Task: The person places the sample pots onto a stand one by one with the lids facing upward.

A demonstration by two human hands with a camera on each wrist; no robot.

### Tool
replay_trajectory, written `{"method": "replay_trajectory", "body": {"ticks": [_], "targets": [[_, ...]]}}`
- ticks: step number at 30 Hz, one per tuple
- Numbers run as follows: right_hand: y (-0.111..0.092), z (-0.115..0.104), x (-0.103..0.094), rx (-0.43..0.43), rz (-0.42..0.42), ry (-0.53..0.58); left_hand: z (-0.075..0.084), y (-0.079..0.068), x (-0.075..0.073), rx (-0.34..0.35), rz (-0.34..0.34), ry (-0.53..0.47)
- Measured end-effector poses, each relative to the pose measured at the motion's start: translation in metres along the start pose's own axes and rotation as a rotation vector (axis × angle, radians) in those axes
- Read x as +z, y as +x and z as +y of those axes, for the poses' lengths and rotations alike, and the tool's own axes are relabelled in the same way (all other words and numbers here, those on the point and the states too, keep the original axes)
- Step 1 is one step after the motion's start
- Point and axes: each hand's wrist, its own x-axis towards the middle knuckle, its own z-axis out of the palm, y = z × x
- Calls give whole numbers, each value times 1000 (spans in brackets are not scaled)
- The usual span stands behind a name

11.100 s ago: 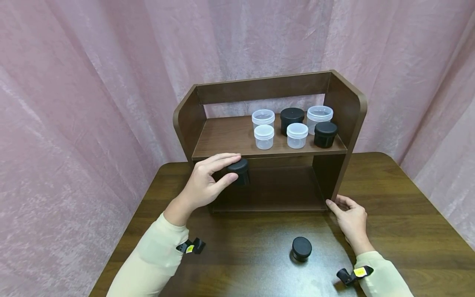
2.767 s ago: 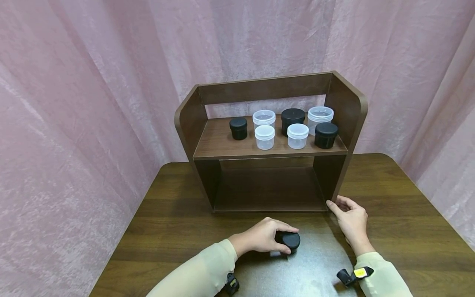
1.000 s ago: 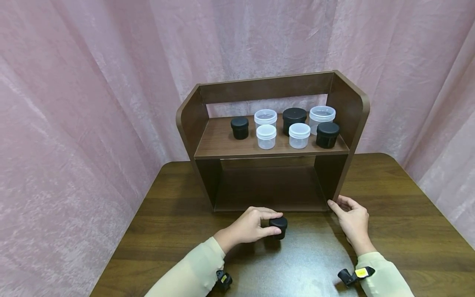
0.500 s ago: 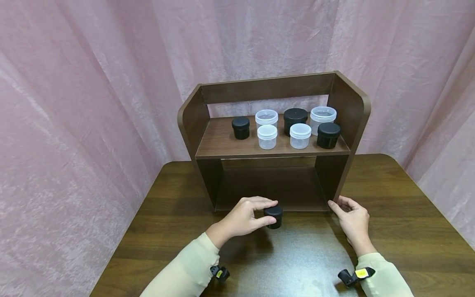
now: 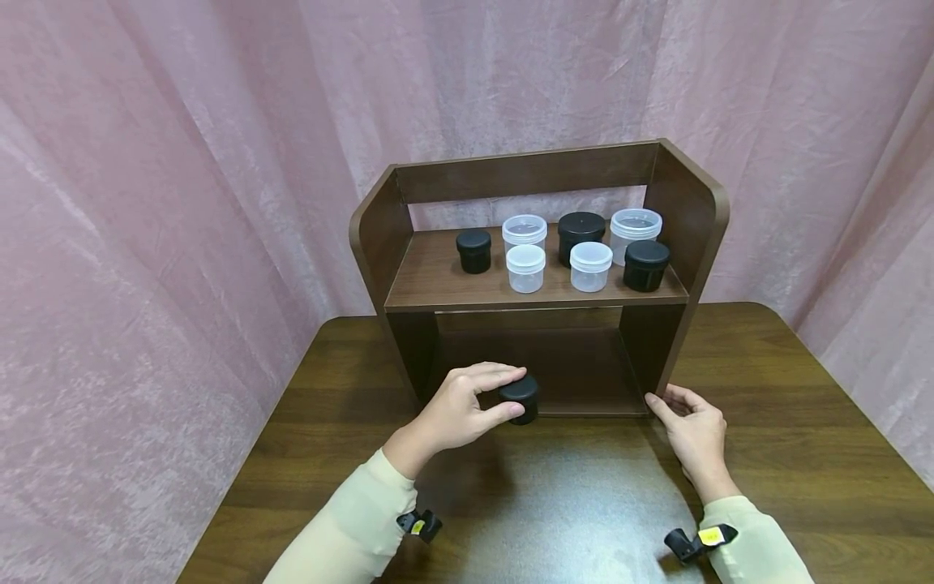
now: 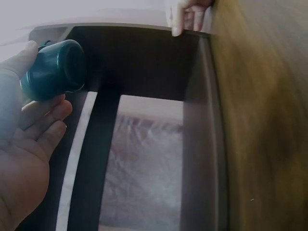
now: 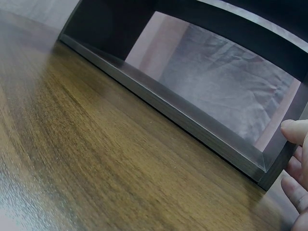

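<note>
My left hand [image 5: 458, 407] pinches a small black lidded jar [image 5: 522, 401] between thumb and fingers. The jar is off the table, in front of the lower opening of the brown wooden shelf [image 5: 536, 305]. In the left wrist view the held jar [image 6: 57, 70] looks teal, with the fingers [image 6: 45, 118] below it. My right hand [image 5: 693, 434] grips the bottom front corner of the shelf's right side panel, thumb [image 7: 294, 131] on its inner side. On the upper board a similar small black jar [image 5: 474, 253] stands alone at the left.
Clear tubs [image 5: 524, 234] with whitish lids, a large black jar [image 5: 580, 237] and another black jar [image 5: 645, 268] stand in two rows on the upper board's right. The wooden table [image 5: 584, 495] lies in front. A pink curtain [image 5: 219, 162] hangs behind.
The black jar carried earlier now stands on the upper board's left. My left hand has lifted another from the table and moved up and left with it. The right hand stays put.
</note>
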Motion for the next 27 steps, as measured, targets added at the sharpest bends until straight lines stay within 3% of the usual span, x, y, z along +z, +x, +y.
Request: {"method": "replay_trajectory", "body": {"ticks": [16,27], "targets": [[1,1,1,29,4,-7,16,18,-50,37,117,36],[1,1,1,34,-2,-6,23,43,-81,36,212,110]]}}
